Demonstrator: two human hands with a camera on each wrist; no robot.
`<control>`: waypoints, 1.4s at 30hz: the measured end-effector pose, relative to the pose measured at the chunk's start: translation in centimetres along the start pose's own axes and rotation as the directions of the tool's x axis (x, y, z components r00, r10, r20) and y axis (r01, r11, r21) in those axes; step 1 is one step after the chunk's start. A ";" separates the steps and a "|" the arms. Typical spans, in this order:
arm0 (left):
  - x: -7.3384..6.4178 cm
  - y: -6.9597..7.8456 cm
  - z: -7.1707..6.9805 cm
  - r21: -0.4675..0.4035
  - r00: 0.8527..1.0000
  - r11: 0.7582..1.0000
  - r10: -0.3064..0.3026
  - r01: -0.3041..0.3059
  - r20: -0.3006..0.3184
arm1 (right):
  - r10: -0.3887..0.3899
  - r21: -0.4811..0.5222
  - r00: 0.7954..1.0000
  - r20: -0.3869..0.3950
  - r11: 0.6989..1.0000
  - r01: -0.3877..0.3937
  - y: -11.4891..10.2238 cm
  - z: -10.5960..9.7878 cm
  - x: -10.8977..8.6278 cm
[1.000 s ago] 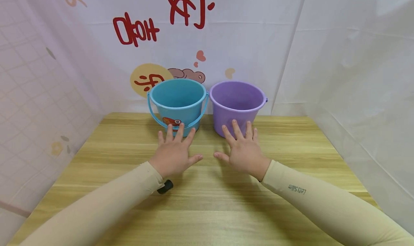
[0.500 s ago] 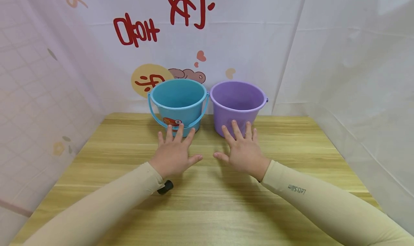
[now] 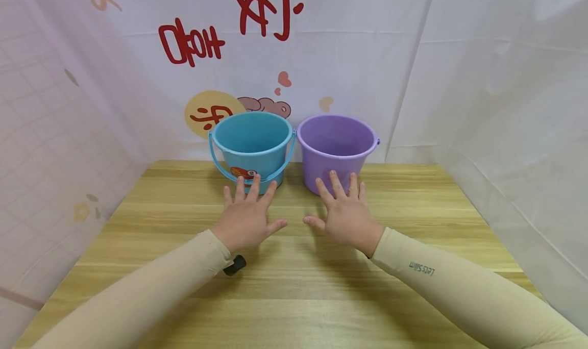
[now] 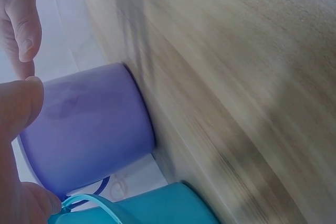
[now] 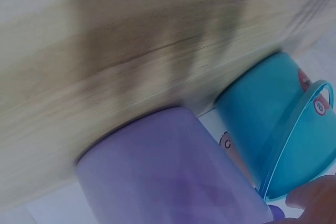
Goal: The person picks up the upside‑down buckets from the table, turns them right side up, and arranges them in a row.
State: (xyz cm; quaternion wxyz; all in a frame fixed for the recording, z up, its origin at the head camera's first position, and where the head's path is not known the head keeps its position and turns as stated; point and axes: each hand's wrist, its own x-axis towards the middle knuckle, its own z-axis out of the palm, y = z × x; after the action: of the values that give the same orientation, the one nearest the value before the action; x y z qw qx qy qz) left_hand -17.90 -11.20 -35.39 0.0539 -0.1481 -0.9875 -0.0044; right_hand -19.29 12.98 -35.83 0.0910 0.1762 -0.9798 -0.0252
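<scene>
Two plastic buckets stand side by side at the back of the wooden table [image 3: 294, 318]. The blue bucket [image 3: 271, 160], on the left, has its handle [image 3: 289, 157] hanging down in front over a red label. To its right is the purple bucket [image 3: 317, 165]. My left hand [image 3: 243, 221] is held palm down with fingers spread, overlapping the blue bucket's lower front in the head view. My right hand [image 3: 346, 219] is likewise spread, in front of the purple bucket. Neither hand holds anything. Both wrist views show the shadows of fingers on the wood.
White cloth walls enclose the table at the back [image 3: 358, 58], the left [image 3: 41, 150] and the right [image 3: 519, 124]. Red lettering and small drawings decorate the back cloth. A black cylindrical piece [image 3: 235, 265] shows beneath the left sleeve cuff.
</scene>
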 end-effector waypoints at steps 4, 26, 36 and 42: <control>0.0 -0.1 -0.1 -0.012 1.000 1.000 0.001 -0.001 0.005 | -0.001 0.004 1.000 0.000 1.000 0.001 0.0 0.2 0.1; 4.1 -3.9 -3.0 -0.096 0.951 0.995 -0.008 -0.023 -0.309 | -0.033 0.133 0.950 -0.310 0.988 0.078 3.4 -2.5 4.5; 7.6 -8.1 -0.9 -0.260 0.896 0.965 -0.075 -0.046 -0.437 | -0.001 0.218 0.894 -0.447 0.970 0.110 6.1 -1.0 8.1; 5.8 -9.9 -0.6 -0.711 0.781 0.698 -0.396 -0.086 -0.483 | 0.442 0.664 0.769 -0.462 0.748 -0.031 8.1 -1.6 5.8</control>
State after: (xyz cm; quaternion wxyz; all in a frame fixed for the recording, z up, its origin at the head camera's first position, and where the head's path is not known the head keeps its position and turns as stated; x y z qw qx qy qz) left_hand -26.23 -19.02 -34.06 0.3047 -0.0584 -0.8482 -0.4294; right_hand -27.09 18.46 -32.59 0.3317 0.0617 -0.8667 0.3675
